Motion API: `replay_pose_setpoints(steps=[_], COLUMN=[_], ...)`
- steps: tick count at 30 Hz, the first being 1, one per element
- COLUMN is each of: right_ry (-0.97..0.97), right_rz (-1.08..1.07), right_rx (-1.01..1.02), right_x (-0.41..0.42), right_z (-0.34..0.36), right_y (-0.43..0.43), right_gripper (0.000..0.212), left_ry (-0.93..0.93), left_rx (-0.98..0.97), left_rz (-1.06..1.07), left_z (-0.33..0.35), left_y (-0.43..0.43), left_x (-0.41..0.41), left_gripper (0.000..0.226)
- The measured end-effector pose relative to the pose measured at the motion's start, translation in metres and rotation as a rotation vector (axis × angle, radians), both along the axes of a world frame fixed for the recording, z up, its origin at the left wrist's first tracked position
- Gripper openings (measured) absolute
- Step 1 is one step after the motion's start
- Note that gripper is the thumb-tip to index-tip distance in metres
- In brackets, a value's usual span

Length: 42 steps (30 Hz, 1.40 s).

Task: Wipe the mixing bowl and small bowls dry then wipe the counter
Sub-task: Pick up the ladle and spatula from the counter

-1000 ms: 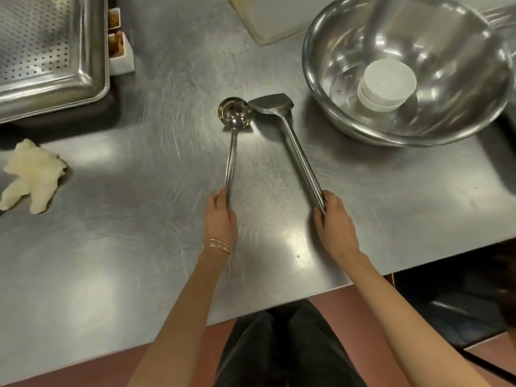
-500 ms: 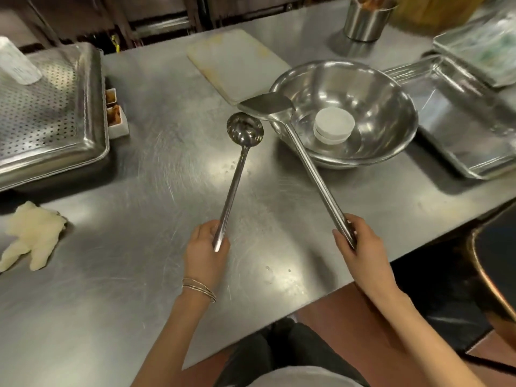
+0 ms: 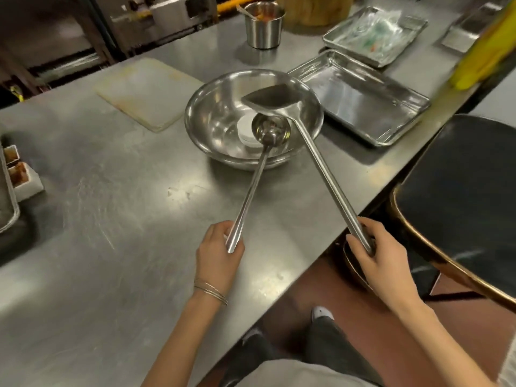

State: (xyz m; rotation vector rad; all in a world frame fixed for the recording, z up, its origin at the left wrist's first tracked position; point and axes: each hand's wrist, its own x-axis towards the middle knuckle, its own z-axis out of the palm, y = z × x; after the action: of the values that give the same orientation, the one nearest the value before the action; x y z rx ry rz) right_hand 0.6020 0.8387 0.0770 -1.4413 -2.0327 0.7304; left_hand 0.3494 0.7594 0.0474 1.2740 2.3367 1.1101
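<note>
A steel mixing bowl (image 3: 212, 113) sits on the steel counter (image 3: 111, 208), with white small bowls (image 3: 244, 129) stacked inside it. My left hand (image 3: 217, 255) grips the handle end of a long steel ladle (image 3: 270, 131), whose cup hangs over the mixing bowl and partly hides the small bowls. My right hand (image 3: 377, 252) holds a long steel spatula (image 3: 272, 99) by its handle. The spatula's blade is raised above the bowl's far side, just over the ladle cup.
A white cutting board (image 3: 148, 90) lies left of the bowl. Steel trays (image 3: 360, 96) sit to its right, and a steel cup (image 3: 264, 25) stands behind. White sauce boxes (image 3: 19, 174) are at the left edge. A dark round table (image 3: 463, 191) stands right of the counter edge.
Both utensils were lifted off the counter and swung right until their heads hang over the mixing bowl. The view tilted up and right, so the cloth at the left is out of frame.
</note>
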Motion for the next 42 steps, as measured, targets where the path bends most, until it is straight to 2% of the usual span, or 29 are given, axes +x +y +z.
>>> replay_pose_setpoints(steps=[7, 18, 24, 27, 29, 31, 33, 35, 38, 40, 42], right_ry=[0.002, -0.069, -0.084, -0.111, -0.129, -0.133, -0.146, -0.168, -0.215, -0.22, -0.219], right_rz=[-0.039, 0.03, 0.059, 0.048, 0.024, 0.022, 0.028, 0.039, 0.051, 0.052, 0.053], right_rx=[0.001, -0.065, -0.075, -0.083, -0.094, -0.122, -0.154, -0.166, -0.188, -0.212, -0.231], right_x=[0.073, 0.168, 0.162, 0.148, 0.137, 0.126, 0.114, 0.103, 0.087, 0.077, 0.069], right_z=[-0.006, 0.0, -0.001, -0.007, -0.011, -0.018, -0.025, -0.035, -0.049, -0.06, -0.068], right_y=[0.058, 0.206, 0.302, 0.354, 0.39, 0.426, 0.458, 0.488, 0.527, 0.547, 0.563], right_gripper=[0.032, 0.03, 0.029, 0.031, 0.033, 0.034, 0.035, 0.036, 0.037, 0.036, 0.035], left_ry=[-0.012, -0.106, -0.142, -0.164, -0.169, -0.184, -0.209, -0.215, -0.215, -0.19, -0.187], left_rx=[-0.006, -0.021, -0.07, -0.083, -0.115, -0.143, -0.166, -0.215, -0.277, -0.304, -0.305], left_rz=[-0.006, 0.05, 0.039, 0.042, 0.022, 0.014, 0.024, 0.04, 0.038, 0.05, 0.068], left_z=[-0.002, -0.007, -0.006, -0.005, -0.007, -0.009, -0.015, -0.023, -0.033, -0.043, -0.052], left_y=[0.068, 0.215, 0.319, 0.374, 0.412, 0.447, 0.48, 0.511, 0.548, 0.566, 0.579], left_x=[0.072, 0.188, 0.193, 0.184, 0.176, 0.169, 0.162, 0.158, 0.153, 0.149, 0.145], left_gripper=[0.025, 0.019, 0.006, 0.03, 0.03, 0.022, 0.002, 0.011, 0.01, 0.02, 0.016])
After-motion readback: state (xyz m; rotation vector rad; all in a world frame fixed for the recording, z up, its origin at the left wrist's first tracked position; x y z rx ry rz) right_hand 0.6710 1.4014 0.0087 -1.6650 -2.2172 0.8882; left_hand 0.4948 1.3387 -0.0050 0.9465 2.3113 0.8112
